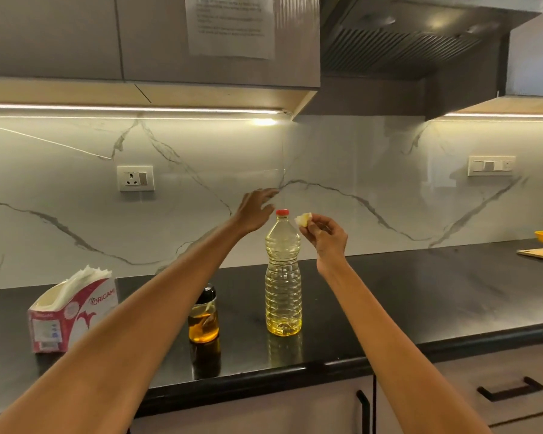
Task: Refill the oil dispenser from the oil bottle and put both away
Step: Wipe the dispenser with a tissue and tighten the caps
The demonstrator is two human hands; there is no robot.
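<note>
Our left hand (255, 211) is up w/ fingers spread wide, holding nothing, hovering just left of and slightly above the red cap (282, 212) of the oil bottle (283, 277). Our right hand (325, 234) is pinched narrow round a small crumpled wad (303, 219), prob. tissue, can't be sure, held just right of the bottle neck.

Risks from here, as we judge them: the bottle is tall, narrow and nearly full, so a sideways knock from either hand at cap height could tip it. If there's oil on the neck or on our fingers, the grip on the cap may slip. One hand is busy w/ the wad, so uncapping one-handed would leave the bottle body unsteadied. The left forearm passes right over the oil dispenser (203, 317), partly hiding it; dropping that arm could clip its black lid and topple it. Pouring from a wide bottle mouth into that small opening could spill onto the dark worktop (420, 302), where clear oil is hard to spot.

Positions: the bottle stands upright on the worktop between both hands, capped. The dispenser stands to its left, near but apart, roughly a third full of amber oil, lid on. A napkin pack (71, 314) sits farther left.
</note>
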